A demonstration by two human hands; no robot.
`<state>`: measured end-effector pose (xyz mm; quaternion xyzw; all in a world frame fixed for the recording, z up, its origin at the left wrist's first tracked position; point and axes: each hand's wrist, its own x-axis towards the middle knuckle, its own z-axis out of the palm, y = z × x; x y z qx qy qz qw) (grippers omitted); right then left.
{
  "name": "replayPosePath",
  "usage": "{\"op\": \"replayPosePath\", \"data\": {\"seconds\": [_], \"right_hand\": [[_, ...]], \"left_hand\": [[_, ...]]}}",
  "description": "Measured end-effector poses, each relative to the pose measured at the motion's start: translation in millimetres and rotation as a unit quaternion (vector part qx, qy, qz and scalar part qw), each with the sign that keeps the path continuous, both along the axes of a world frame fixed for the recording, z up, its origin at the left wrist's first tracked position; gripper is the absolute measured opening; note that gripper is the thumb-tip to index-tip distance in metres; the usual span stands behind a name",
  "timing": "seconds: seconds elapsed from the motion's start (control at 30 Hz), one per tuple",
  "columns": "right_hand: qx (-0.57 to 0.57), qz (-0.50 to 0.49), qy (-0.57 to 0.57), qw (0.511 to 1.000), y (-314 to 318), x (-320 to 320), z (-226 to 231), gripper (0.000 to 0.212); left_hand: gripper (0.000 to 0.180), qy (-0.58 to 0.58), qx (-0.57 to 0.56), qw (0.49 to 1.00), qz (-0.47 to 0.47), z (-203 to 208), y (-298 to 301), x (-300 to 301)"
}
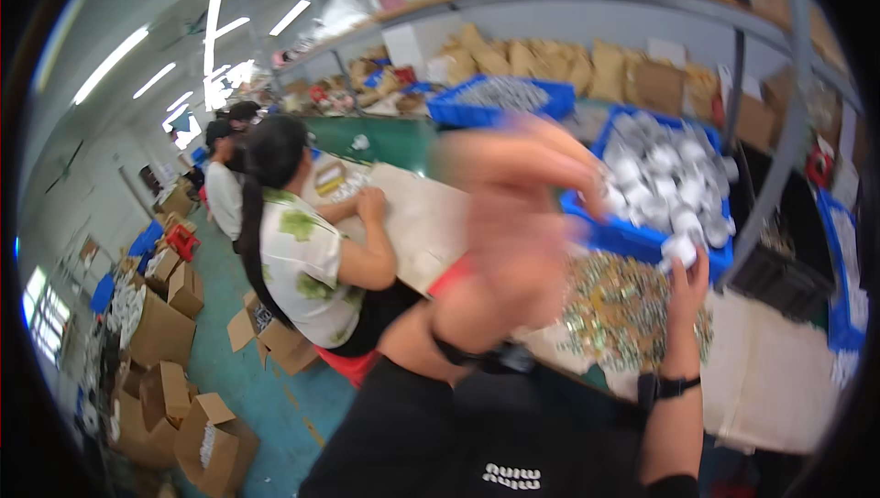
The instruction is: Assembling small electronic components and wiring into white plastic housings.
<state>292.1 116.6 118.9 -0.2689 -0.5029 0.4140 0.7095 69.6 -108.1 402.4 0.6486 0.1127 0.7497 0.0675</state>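
Overhead, strip lights (110, 63); below, worktable (770, 379) strewn with small metal parts (623, 306), right hand (686, 280) pinching white cap (679, 249) beside blue bin (632, 240), left hand (527, 164) blurred, grip unclear

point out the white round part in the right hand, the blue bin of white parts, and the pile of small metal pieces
small white round part (679, 248), head view, its front face
blue plastic bin (632, 239), head view, near wall
pile of small shiny metal pieces (623, 310), head view, middle of heap
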Motion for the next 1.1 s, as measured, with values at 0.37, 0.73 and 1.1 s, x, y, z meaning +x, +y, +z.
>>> {"op": "replayPosePath", "data": {"seconds": [0.37, 0.73, 1.1], "right_hand": [[-0.114, 0.071, -0.071, 0.988, -22.6, -7.9, -6.1, 0.031], [-0.036, 0.080, -0.128, 0.988, -34.3, -14.4, 11.1, 0.052], [-0.082, 0.026, -0.184, 0.979, -35.6, -4.2, -6.8, 0.042]], "left_hand": [[0.046, 0.191, -0.234, 0.953, 0.029, -237.0, 179.5, 29.4], [0.041, -0.034, -0.379, 0.893, -0.241, -282.9, 202.0, 35.3], [0.041, 0.025, -0.409, 0.843, -0.347, -276.0, 192.5, 37.9]]}}
